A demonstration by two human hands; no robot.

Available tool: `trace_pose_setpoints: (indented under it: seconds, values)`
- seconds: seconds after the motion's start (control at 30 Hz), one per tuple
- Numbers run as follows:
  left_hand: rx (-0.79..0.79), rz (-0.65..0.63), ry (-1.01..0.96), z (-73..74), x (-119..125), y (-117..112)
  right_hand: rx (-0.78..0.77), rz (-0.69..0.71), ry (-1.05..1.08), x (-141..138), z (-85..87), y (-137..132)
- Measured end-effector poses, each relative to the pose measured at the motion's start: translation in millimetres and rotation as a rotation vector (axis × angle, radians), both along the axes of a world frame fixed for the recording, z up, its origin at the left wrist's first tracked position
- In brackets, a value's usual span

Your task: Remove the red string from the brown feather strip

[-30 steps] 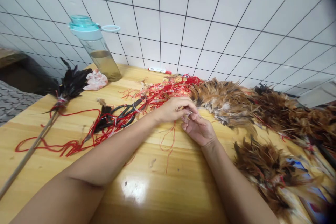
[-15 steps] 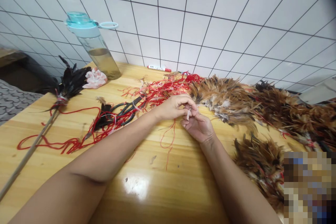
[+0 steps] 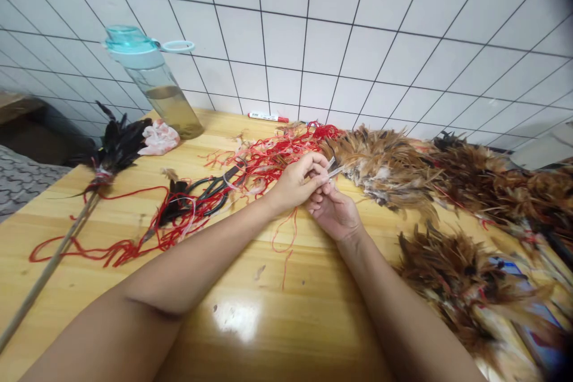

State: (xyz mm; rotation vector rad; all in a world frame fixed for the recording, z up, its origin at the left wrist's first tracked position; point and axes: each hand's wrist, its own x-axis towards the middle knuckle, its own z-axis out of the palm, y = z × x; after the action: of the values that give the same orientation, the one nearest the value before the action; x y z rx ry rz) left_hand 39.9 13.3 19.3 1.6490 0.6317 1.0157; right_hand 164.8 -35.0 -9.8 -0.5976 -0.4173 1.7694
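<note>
My left hand [image 3: 301, 182] and my right hand [image 3: 335, 213] meet above the middle of the table, fingers closed and fingertips together. Between them is a thin, whitish, translucent strip [image 3: 335, 172], whose two narrow ends stick out to the upper right; the rest is hidden by my fingers. Behind my left hand lies a tangle of red string [image 3: 286, 146]. One loose red loop [image 3: 285, 239] hangs or lies just below the hands. Black-handled scissors [image 3: 215, 191] rest to the left among more red string. A bundle of brown feathers [image 3: 385, 167] lies right of my hands.
A water bottle [image 3: 168, 95] stands at the back left near a crumpled pinkish wad [image 3: 160, 138]. A stick with black feathers [image 3: 67, 245] lies along the left. A marker [image 3: 268, 117] lies by the tiled wall. More feather bundles [image 3: 452, 268] cover the right side.
The strip hung down from my fingers before; now two ends point up and right. My fingers have shifted slightly, and the view has turned a little.
</note>
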Motion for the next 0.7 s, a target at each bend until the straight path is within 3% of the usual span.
trace_pose_setpoints:
  seconds: [0.2, 0.57, 0.7]
  values:
    - [0.073, -0.015, 0.082, 4.1, -1.5, 1.5, -0.003, -0.016, -0.009, -1.8, 1.0, 0.5]
    - [-0.140, -0.234, 0.015, 3.7, -10.7, 10.9, -0.106, -0.047, 0.078, -4.9, 7.8, -1.0]
    - [-0.111, -0.235, 0.044, 2.7, -11.6, 12.5, -0.156, -0.077, 0.100, -4.0, 7.7, 0.3]
